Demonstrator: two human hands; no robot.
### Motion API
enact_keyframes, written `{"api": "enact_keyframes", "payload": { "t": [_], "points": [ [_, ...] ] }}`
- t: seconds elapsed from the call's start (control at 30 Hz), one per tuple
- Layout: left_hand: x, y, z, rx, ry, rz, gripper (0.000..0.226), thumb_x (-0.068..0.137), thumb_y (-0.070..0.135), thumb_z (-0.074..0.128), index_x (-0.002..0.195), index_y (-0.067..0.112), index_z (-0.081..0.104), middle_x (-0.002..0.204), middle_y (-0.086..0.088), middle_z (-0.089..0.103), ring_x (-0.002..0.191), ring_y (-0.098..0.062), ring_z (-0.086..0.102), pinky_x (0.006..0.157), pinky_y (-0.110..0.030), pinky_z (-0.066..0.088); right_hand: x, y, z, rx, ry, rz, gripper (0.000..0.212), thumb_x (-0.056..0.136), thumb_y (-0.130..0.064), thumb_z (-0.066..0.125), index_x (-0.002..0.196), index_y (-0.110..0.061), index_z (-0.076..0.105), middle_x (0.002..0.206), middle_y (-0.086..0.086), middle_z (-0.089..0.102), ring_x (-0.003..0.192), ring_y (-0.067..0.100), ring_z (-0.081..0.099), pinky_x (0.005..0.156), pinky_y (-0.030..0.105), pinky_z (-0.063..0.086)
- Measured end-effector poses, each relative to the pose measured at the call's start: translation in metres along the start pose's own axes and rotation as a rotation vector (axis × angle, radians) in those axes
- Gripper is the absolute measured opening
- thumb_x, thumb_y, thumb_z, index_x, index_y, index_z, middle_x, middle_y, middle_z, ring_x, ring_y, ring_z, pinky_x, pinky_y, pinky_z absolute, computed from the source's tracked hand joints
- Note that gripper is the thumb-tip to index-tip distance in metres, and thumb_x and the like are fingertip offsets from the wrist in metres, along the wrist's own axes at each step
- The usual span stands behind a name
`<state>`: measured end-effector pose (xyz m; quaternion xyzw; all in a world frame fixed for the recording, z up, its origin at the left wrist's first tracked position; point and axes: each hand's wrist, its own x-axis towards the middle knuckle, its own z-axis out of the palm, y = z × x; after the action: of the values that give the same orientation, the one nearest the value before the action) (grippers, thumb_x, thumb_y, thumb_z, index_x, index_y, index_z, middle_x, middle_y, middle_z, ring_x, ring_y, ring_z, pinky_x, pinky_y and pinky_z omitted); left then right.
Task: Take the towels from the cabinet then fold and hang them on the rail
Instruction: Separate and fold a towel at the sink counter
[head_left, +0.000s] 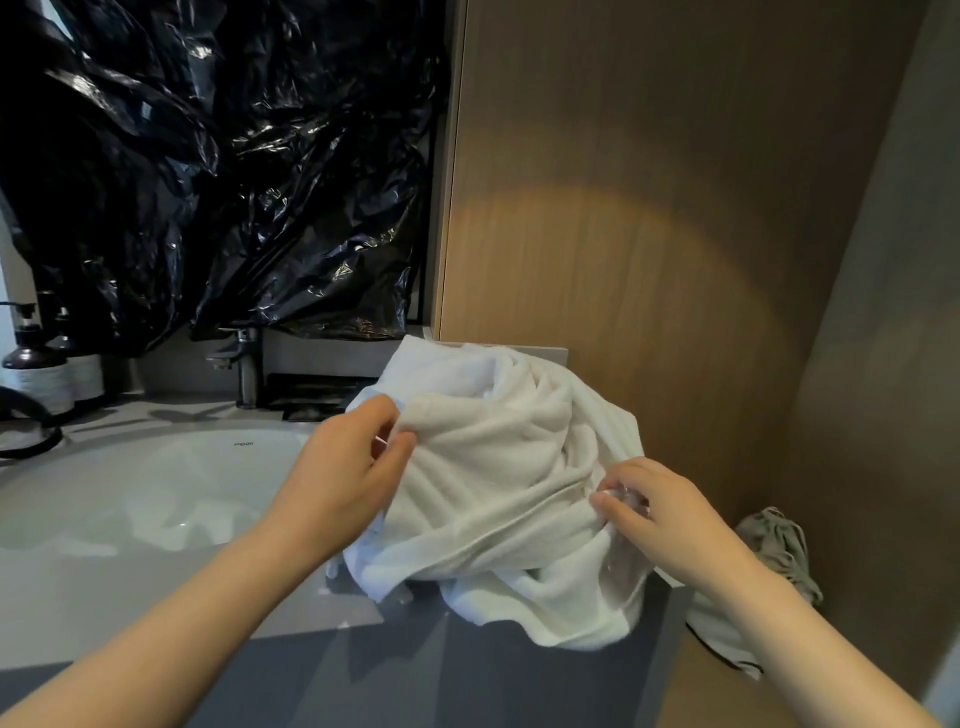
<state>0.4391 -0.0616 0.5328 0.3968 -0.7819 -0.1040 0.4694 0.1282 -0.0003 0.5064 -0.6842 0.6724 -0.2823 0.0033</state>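
Wood panel wall (649, 208), black plastic sheeting (208, 156), grey countertop (130, 597), white basin (130, 493)

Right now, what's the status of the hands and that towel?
Left hand and right hand both pinch the crumpled white terry towel. Unfolded, heaped on grey countertop. Nothing blocking.

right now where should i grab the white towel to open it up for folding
Probably the stitched band crossing the front of the white towel, pinched from above near each end: the heap is crumpled, corners hidden. The left hand and right hand pinch folds nearby.
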Motion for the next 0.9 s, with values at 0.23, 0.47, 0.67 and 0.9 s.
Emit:
{"api": "enact_keyframes", "payload": {
  "t": [0.23, 0.47, 0.67, 0.9],
  "points": [
    [0.0, 0.008, 0.012, -0.013, -0.043, -0.002, 0.029, 0.094, 0.033, 0.054, 0.078, 0.009, 0.053, 0.068, -0.01, 0.056, 0.064, -0.026, 0.051, 0.06, -0.044, 0.045, 0.013, -0.034, -0.004, 0.032, 0.144, -0.047, 0.062, 0.082, -0.068, 0.052, 0.138, -0.043, 0.044, 0.137, -0.024, 0.044, 0.126, 0.0, 0.04, 0.105, 0.029, 0.037],
    [-0.003, 0.012, 0.012, -0.046, -0.043, 0.054, 0.021, 0.093, 0.034, 0.055, 0.082, 0.016, 0.057, 0.07, -0.002, 0.061, 0.062, -0.019, 0.056, 0.061, -0.043, 0.05, 0.022, -0.049, -0.001, 0.057, -0.014, -0.19, 0.064, 0.082, -0.069, 0.055, 0.141, -0.055, 0.033, 0.138, -0.038, 0.028, 0.113, -0.017, 0.042, 0.093, 0.01, 0.037],
    [-0.005, 0.01, 0.012, -0.018, -0.041, 0.076, 0.017, 0.093, 0.034, 0.056, 0.079, 0.024, 0.058, 0.068, 0.007, 0.059, 0.062, -0.012, 0.053, 0.056, -0.029, 0.044, 0.02, -0.052, 0.001, 0.05, -0.034, -0.149, 0.045, 0.083, -0.068, 0.05, 0.124, -0.048, 0.054, 0.108, -0.032, 0.047, 0.095, -0.005, 0.052, 0.079, 0.011, 0.043],
    [-0.011, 0.011, 0.01, -0.067, -0.075, 0.055, 0.03, 0.085, 0.051, 0.057, 0.08, 0.022, 0.059, 0.07, 0.002, 0.06, 0.063, -0.015, 0.054, 0.062, -0.038, 0.05, 0.027, -0.062, -0.009, 0.068, 0.065, -0.135, 0.037, 0.091, -0.05, 0.056, 0.069, -0.023, 0.065, 0.084, -0.012, 0.06, 0.078, 0.008, 0.056, 0.073, 0.029, 0.05]
  ]
}}
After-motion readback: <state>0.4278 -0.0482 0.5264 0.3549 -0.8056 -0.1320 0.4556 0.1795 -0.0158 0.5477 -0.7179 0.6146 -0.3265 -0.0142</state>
